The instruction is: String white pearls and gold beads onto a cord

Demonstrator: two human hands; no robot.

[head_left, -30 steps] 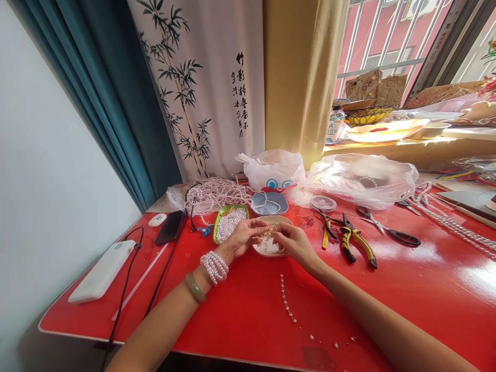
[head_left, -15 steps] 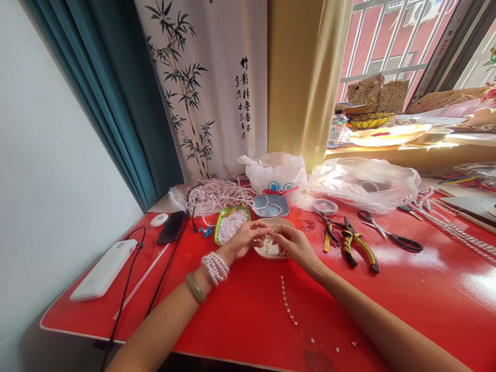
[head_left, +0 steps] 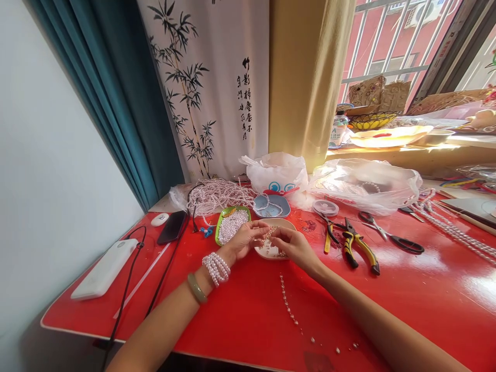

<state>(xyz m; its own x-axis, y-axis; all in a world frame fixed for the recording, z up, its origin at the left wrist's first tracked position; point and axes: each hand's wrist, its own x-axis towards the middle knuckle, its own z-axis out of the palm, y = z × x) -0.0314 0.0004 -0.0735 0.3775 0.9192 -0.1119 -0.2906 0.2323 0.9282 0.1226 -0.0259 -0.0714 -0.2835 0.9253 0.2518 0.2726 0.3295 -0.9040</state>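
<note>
My left hand [head_left: 248, 240] has its thumb and fingertips pressed together over a white dish [head_left: 289, 222] of small gold beads. My right hand [head_left: 289, 242] pinches close beside it, above the same dish. Whatever the fingertips of either hand hold is too small to make out. Left of the dish lies a green tray [head_left: 217, 236] full of white pearl beads, and behind it a blue tray [head_left: 284, 204] with a bead string. A strand of spaced beads [head_left: 287, 304] lies on the red table in front of my hands, a few loose beads trailing right.
Yellow-black pliers [head_left: 361, 248], black-handled scissors [head_left: 403, 243] and a thread spool [head_left: 325, 207] lie at the right. Plastic bags [head_left: 368, 183] and heaped pearl strings [head_left: 217, 196] line the back. A phone [head_left: 171, 227], power bank [head_left: 104, 269] and cables lie at the left.
My right hand's fingertips have shifted very slightly left over the dish. The whole view has moved a little, and my left hand keeps its pinch.
</note>
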